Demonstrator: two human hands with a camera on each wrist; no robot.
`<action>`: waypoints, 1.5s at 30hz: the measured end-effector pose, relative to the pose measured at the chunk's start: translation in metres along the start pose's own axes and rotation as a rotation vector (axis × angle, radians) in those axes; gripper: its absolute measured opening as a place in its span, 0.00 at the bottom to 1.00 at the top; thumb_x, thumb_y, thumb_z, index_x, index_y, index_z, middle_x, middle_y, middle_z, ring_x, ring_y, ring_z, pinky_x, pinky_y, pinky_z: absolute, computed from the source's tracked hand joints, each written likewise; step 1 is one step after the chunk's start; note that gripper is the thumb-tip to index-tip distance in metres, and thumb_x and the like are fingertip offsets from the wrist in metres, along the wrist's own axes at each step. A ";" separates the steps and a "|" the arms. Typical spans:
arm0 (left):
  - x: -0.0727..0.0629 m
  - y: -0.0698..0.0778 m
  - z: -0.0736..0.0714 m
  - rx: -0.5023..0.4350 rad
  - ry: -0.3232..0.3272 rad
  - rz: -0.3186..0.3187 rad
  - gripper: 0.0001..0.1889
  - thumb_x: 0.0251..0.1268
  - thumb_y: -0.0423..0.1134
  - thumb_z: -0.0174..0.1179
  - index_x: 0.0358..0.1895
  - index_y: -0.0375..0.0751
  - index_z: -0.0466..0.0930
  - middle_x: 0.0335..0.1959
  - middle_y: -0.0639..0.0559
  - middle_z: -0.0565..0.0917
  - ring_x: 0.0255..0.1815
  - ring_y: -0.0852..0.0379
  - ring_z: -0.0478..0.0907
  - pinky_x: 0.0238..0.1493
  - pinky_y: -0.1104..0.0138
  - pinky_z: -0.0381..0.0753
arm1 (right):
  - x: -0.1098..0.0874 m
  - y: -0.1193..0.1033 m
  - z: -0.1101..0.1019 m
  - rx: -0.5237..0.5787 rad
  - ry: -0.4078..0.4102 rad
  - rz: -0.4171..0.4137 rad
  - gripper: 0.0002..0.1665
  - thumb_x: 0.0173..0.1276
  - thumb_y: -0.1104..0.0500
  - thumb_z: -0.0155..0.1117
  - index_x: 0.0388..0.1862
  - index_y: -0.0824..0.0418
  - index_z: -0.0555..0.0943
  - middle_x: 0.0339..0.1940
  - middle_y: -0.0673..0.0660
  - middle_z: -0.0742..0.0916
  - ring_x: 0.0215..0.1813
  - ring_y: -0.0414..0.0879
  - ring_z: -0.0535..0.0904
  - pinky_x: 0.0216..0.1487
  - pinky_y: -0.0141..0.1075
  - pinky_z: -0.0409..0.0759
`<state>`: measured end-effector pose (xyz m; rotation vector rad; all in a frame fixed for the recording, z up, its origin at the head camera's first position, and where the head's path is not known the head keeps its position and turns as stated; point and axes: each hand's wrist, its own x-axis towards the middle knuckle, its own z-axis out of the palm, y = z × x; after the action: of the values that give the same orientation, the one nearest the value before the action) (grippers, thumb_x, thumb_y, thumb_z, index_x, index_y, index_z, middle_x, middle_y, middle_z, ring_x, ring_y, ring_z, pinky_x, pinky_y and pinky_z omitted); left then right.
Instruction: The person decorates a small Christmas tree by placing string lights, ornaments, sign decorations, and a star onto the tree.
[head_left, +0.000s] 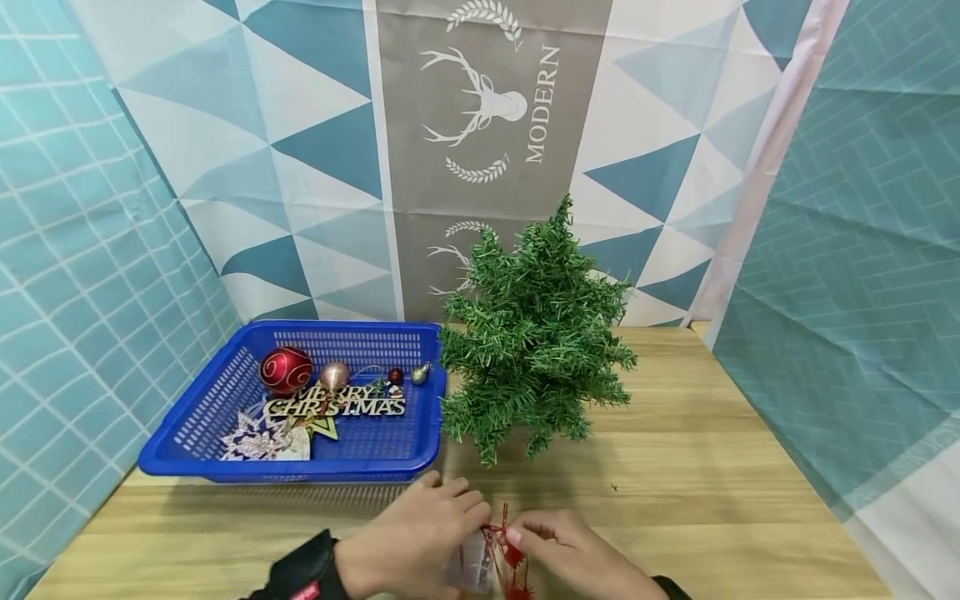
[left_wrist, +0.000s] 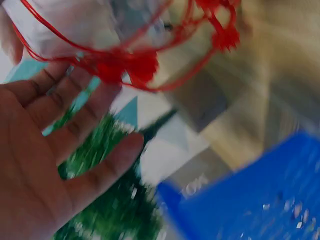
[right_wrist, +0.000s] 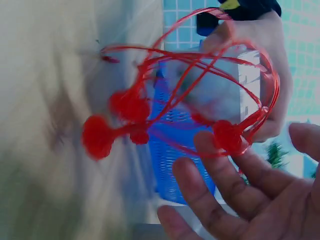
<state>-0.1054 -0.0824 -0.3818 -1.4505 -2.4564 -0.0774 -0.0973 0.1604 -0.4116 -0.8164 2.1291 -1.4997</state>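
In the right wrist view a clear plastic package (right_wrist: pixel 207 82) sits in the grip of my left hand (head_left: pixel 423 533), between thumb and fingers. Thin red cords (right_wrist: pixel 187 57) loop loosely around and in front of it, with fuzzy red pom-poms (right_wrist: pixel 97 137) hanging from them. My right hand (head_left: pixel 573 554) is just to the right, its fingertips at a pom-pom (right_wrist: pixel 227 136) and its thumb held apart from the fingers. Blur softens the left wrist view, where the same red cords (left_wrist: pixel 185 82) pass across the left fingers.
Behind my hands stands a small green artificial Christmas tree (head_left: pixel 536 342). A blue plastic basket (head_left: pixel 360 471) to its left holds a red ball (head_left: pixel 286 371), a "Merry Christmas" sign (head_left: pixel 337 406), a snowflake (head_left: pixel 255 437) and other ornaments. Patterned cloths surround the wooden table (head_left: pixel 720 500).
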 end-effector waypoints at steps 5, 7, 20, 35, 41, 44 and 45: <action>0.002 0.004 0.026 0.001 -0.004 -0.014 0.30 0.51 0.75 0.54 0.43 0.54 0.73 0.34 0.64 0.71 0.35 0.64 0.65 0.35 0.69 0.63 | 0.003 0.018 -0.001 0.052 -0.030 -0.034 0.12 0.74 0.60 0.53 0.35 0.64 0.81 0.25 0.55 0.81 0.28 0.33 0.72 0.30 0.27 0.73; 0.001 0.004 0.033 -0.005 0.002 -0.025 0.30 0.52 0.74 0.54 0.44 0.53 0.73 0.36 0.63 0.72 0.36 0.63 0.66 0.35 0.68 0.64 | 0.003 0.023 -0.003 0.085 -0.065 -0.042 0.13 0.75 0.60 0.51 0.35 0.67 0.80 0.23 0.61 0.78 0.26 0.33 0.69 0.28 0.27 0.69; -0.003 0.009 0.064 0.085 0.013 -0.013 0.29 0.42 0.69 0.66 0.40 0.52 0.74 0.37 0.62 0.73 0.40 0.63 0.68 0.35 0.70 0.67 | 0.000 0.044 0.000 0.063 -0.030 0.054 0.13 0.75 0.62 0.50 0.39 0.64 0.82 0.24 0.48 0.82 0.23 0.33 0.71 0.26 0.26 0.70; -0.016 0.005 0.065 -0.186 0.296 0.070 0.24 0.44 0.47 0.72 0.46 0.46 0.76 0.43 0.57 0.75 0.44 0.62 0.72 0.48 0.75 0.73 | 0.003 0.032 0.000 -0.094 0.145 -0.093 0.11 0.74 0.59 0.53 0.37 0.62 0.81 0.29 0.54 0.83 0.29 0.40 0.76 0.31 0.30 0.76; -0.033 -0.007 0.044 -0.517 0.377 0.026 0.30 0.41 0.25 0.68 0.54 0.40 0.74 0.46 0.55 0.77 0.48 0.59 0.75 0.50 0.73 0.75 | -0.001 -0.003 -0.011 0.019 0.207 -0.238 0.11 0.77 0.66 0.43 0.38 0.67 0.74 0.31 0.59 0.85 0.35 0.45 0.83 0.38 0.41 0.83; -0.037 -0.014 0.037 -0.548 0.455 0.058 0.21 0.49 0.24 0.63 0.50 0.39 0.77 0.43 0.54 0.78 0.44 0.59 0.76 0.48 0.74 0.75 | 0.001 -0.012 -0.018 0.172 0.165 -0.244 0.13 0.79 0.67 0.36 0.39 0.74 0.69 0.31 0.67 0.85 0.33 0.51 0.85 0.35 0.47 0.83; -0.037 -0.016 0.035 -0.560 0.473 0.067 0.19 0.51 0.23 0.61 0.48 0.38 0.77 0.42 0.53 0.78 0.43 0.59 0.77 0.48 0.74 0.75 | 0.002 -0.014 -0.021 0.198 0.156 -0.241 0.14 0.79 0.67 0.34 0.40 0.75 0.68 0.31 0.69 0.84 0.31 0.52 0.85 0.33 0.49 0.83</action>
<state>-0.1097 -0.1152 -0.4240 -1.4873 -2.0696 -1.0367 -0.1084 0.1701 -0.3914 -0.9360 2.0013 -1.9201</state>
